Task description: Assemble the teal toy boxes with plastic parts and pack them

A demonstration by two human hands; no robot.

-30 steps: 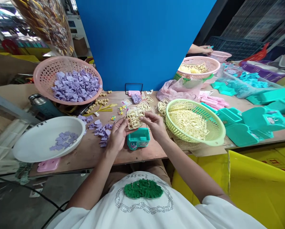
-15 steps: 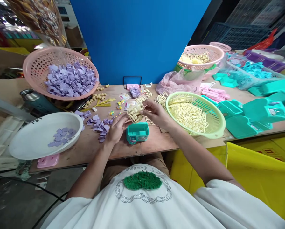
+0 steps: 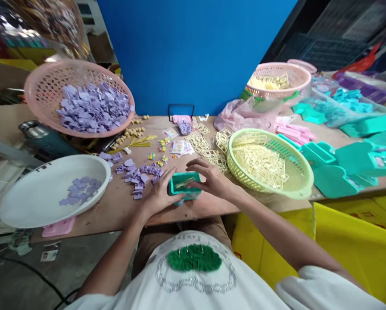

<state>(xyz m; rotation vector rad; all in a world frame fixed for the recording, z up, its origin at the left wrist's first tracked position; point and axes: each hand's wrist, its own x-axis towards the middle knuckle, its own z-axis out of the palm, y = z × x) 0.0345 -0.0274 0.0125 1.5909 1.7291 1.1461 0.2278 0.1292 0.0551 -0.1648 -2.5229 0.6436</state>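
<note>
Left hand (image 3: 159,193) clamps the teal plastic box (image 3: 191,196); whether right hand (image 3: 214,178) pinches anything, I can't tell. Haste could snag cream pieces (image 3: 182,184) inside.

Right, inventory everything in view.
Small box: one, teal, between the hands
Contents: uncounted, cream, inside it
Loose parts: many, purple, left of box
Left basket: one, pink, back left
Bowl: one, white, front left
Flask: one, dark teal, behind bowl
Frames: several, cream, behind right hand
Right basket: one, yellow-green, centre right
Far baskets: at least two, pink, back right
Bag: one, pink, behind right basket
Cards: several, pale, behind box
Containers: several, teal, far right
Panel: one, blue, back
Cartons: uncounted, yellow, lower right
Left hand: one, bare, at box's left
Right hand: one, bare, at box opening
</note>
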